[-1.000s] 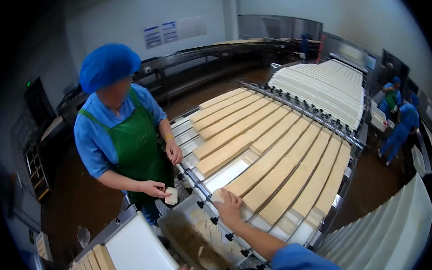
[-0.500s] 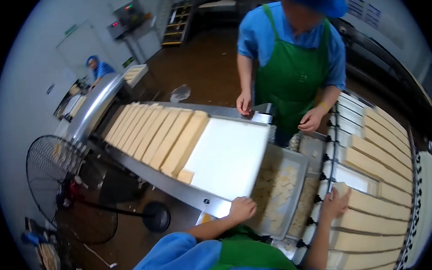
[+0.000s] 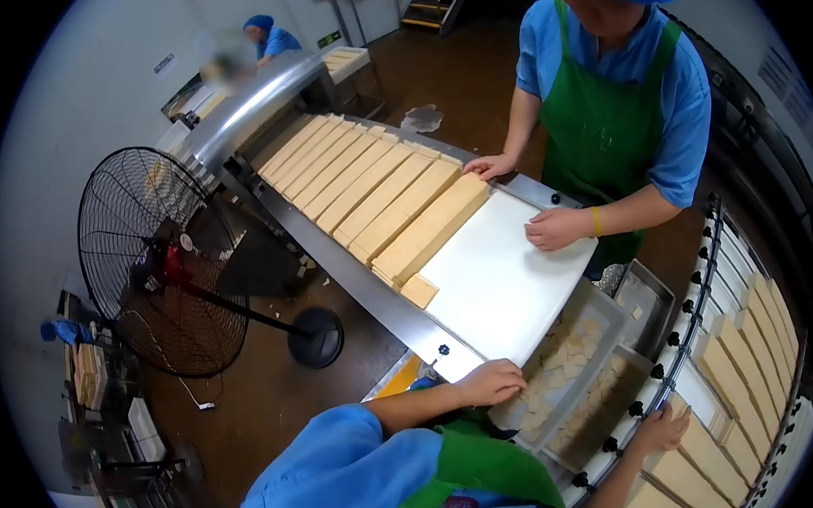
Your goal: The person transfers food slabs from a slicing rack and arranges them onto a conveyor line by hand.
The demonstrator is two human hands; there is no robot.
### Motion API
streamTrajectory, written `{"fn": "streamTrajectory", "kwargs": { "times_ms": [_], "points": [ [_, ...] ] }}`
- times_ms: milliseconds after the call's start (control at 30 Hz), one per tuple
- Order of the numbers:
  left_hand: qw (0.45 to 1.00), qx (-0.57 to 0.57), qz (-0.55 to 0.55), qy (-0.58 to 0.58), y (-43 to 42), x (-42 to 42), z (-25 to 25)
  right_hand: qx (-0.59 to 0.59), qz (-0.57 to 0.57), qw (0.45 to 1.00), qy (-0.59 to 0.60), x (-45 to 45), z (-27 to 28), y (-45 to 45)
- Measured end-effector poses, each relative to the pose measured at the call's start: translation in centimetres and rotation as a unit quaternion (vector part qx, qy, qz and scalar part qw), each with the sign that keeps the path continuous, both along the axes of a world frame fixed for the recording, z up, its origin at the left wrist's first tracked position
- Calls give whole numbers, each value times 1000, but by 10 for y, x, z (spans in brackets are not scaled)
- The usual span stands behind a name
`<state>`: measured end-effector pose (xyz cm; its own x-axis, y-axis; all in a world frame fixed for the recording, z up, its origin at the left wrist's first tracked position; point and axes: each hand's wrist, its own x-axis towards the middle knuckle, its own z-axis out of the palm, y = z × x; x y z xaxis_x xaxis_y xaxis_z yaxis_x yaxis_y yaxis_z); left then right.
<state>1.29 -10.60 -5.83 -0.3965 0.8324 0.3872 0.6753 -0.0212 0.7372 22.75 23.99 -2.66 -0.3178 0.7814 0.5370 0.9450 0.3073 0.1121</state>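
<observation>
My left hand (image 3: 492, 384) lies at the near corner of a white belt (image 3: 506, 278), fingers loosely bent and apparently holding nothing. On the right-hand conveyor, my right hand (image 3: 662, 427) has its fingers around the near end of a long pale tan slab (image 3: 707, 449); part of that end is hidden by the fingers. More slabs lie side by side along this conveyor. A row of similar stacked slabs (image 3: 373, 192) covers the far part of the white belt. One small cut piece (image 3: 419, 291) sits beside the nearest stack.
Across the belt stands a co-worker in a green apron (image 3: 606, 126), one hand at the slab stack, the other over the belt. Trays of broken pieces (image 3: 562, 359) sit between the conveyors. A floor fan (image 3: 163, 260) stands left. Another person (image 3: 271, 40) is in the background.
The view has turned, shifting the scene. The co-worker's hands have come forward, one to the end of the nearest stack, the other over the white belt. My right hand stays at a slab's end.
</observation>
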Motion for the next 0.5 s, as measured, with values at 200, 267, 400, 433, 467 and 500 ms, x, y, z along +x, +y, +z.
{"fn": "streamTrajectory", "kwargs": {
  "times_ms": [200, 267, 400, 433, 467, 500],
  "points": [
    [963, 58, 262, -26, -80, -48, 20, 45, 70, 996, -7, 0, -1, 0],
    [918, 59, 392, -24, -110, -76, 17, 107, 151, 982, 19, -13, 24, -17],
    [808, -10, 583, -80, -174, -140, 13, -9, 121, 991, 50, -7, -2, -22],
    [801, -41, 597, -32, -192, -159, 0, -9, 122, 991, 47, -15, 3, -34],
    [800, -42, 597, -35, -206, -172, -8, -68, 166, 982, 63, -29, 15, -54],
    [801, -95, 590, -30, -218, -185, -15, -37, 226, 971, 65, -47, 21, -75]
  ]
}}
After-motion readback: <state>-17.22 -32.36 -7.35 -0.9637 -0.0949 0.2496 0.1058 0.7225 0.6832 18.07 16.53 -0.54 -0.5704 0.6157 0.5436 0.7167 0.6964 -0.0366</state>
